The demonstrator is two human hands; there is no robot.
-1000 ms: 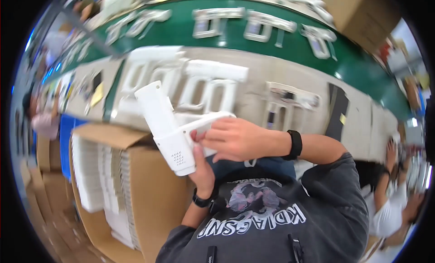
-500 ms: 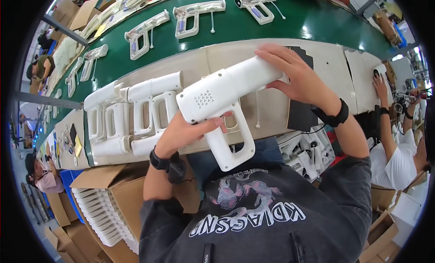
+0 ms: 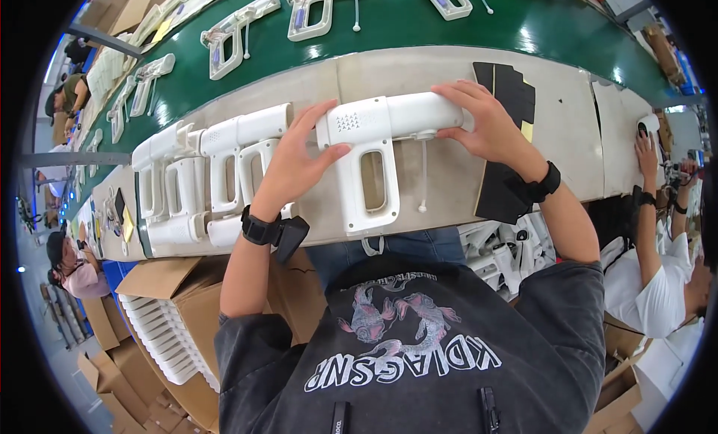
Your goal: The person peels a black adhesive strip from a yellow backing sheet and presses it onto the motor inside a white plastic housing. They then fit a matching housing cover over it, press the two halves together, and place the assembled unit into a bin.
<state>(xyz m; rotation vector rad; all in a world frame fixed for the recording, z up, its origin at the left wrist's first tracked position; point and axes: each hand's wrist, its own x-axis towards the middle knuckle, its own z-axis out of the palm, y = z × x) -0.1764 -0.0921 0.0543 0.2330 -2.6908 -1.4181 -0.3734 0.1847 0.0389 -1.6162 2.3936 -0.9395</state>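
Note:
A white plastic toy gun (image 3: 359,187) lies across the near side of the bench, its barrel to the right and its looped handle toward me. My left hand (image 3: 303,153) grips its rear end, thumb near the top of the handle and fingers along the far edge. Around the front of the barrel, my right hand (image 3: 486,127) is closed, with the thumb on the near side. Below the barrel a thin white rod (image 3: 424,179) with a round tip shows against the bench top. Left of my left hand sit several similar white toy guns (image 3: 224,146) in a row.
Beyond the bench (image 3: 419,71), a green belt (image 3: 486,30) carries opened gun halves (image 3: 243,30). Black sheets (image 3: 505,127) lie right of my right hand. White parts fill a box (image 3: 508,254) below the bench edge. A carton (image 3: 176,322) stands lower left. Another person's hand (image 3: 646,153) is far right.
The toy gun has come down from a raised, tilted position onto the bench. My left hand has shifted from its handle to the rear end; my right hand stays on the barrel.

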